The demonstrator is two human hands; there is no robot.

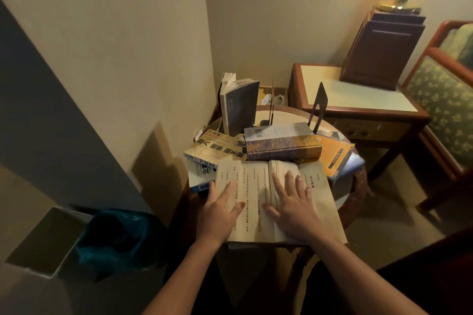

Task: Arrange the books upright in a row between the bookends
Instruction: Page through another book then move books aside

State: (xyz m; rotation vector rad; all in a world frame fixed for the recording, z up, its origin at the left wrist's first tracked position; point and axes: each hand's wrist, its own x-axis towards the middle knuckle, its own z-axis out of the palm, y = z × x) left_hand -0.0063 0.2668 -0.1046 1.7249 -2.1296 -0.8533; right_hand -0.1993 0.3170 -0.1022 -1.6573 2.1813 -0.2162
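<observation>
Two hands lie flat on one open book (256, 199) at the near edge of your round table (286, 113): left hand (220, 212) on the left page, right hand (294, 204) on the right, fingers (289, 181) straight, spread, gripping nothing. The paper is yellowed and matte, and the spine runs away from you. Beyond it, closed books (281, 146) lie flat. A dark book (240, 107) stands upright, left of thin bookends (318, 107).

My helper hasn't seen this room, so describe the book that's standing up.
Find the round table in the wall corner. At its back left stands a dark grey paperback. The books in front of it all lie flat.
</observation>
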